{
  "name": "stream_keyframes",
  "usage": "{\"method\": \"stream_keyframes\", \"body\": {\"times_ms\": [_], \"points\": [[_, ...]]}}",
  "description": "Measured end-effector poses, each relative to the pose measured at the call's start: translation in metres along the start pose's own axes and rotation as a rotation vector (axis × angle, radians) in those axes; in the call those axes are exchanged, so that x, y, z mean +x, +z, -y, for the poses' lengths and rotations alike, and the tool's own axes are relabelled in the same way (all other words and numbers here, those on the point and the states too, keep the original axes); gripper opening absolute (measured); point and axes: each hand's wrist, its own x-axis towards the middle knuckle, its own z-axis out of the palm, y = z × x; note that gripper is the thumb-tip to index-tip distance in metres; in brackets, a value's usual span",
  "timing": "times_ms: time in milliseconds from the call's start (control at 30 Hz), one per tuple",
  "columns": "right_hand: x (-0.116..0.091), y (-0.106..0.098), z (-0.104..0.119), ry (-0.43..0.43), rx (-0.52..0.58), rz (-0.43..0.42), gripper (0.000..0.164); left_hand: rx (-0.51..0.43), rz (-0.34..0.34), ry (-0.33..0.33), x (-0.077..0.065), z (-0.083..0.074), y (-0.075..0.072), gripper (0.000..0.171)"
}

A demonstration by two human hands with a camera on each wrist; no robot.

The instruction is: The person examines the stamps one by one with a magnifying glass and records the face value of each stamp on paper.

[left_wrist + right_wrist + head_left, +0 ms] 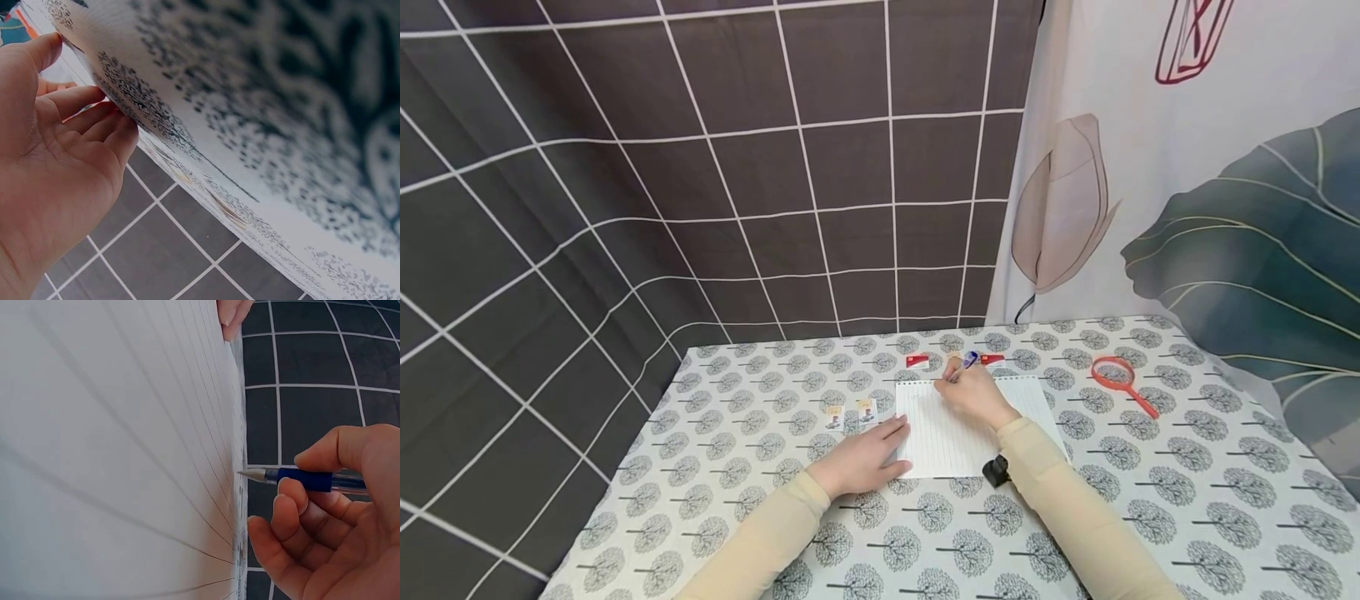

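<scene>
Nearest: cream long sleeves (1067,500) are reaching in over the surface (951,579), which is wearing a white cloth with grey tree prints. A small black device (996,472) is sitting by the right wrist.

Left hand (865,458) is lying at the left edge of the white ruled paper sheet (936,450) with holes along its top — grip spread, holding nothing. Sheet is lying flat in front of the person. Right hand (977,398) is working over its upper part, grip pinching a clear-and-blue plastic pen (306,479) between thumb and forefinger; can't tell if the tip is touching paper.

Step looks like writing near the top; any marks are too small to read. Next move is probably calling for tip on a line, left fingers pressing so the sheet isn't sliding.

Two small white cards with yellowish tops (867,412) are lying just beyond the left hand. Orange-red round magnifying glass (1129,387) is lying well right — untouched. Two small red-and-white flat pieces (917,362) are lying past the sheet. Dark grey white-gridded cloth (850,167) is hanging behind.
</scene>
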Motion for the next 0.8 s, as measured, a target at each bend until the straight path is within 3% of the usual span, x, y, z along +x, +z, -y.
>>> {"method": "stream_keyframes", "body": {"times_ms": [233,533,800], "points": [[-0.0003,-0.0012,-0.0009,0.006,-0.003,-0.005,0.013,0.003,0.000,0.001,0.0002,0.0003,0.0010,0.066],[-0.0020,-0.0080,-0.0029,0.113,0.046,0.016,0.016,0.004,0.001,-0.002,0.0007,-0.0005,0.0006,0.066],[-0.0007,-0.0077,-0.0047,0.078,0.014,0.013,0.016,0.012,0.001,-0.001,0.0005,-0.0006,0.0004,0.066]]}}
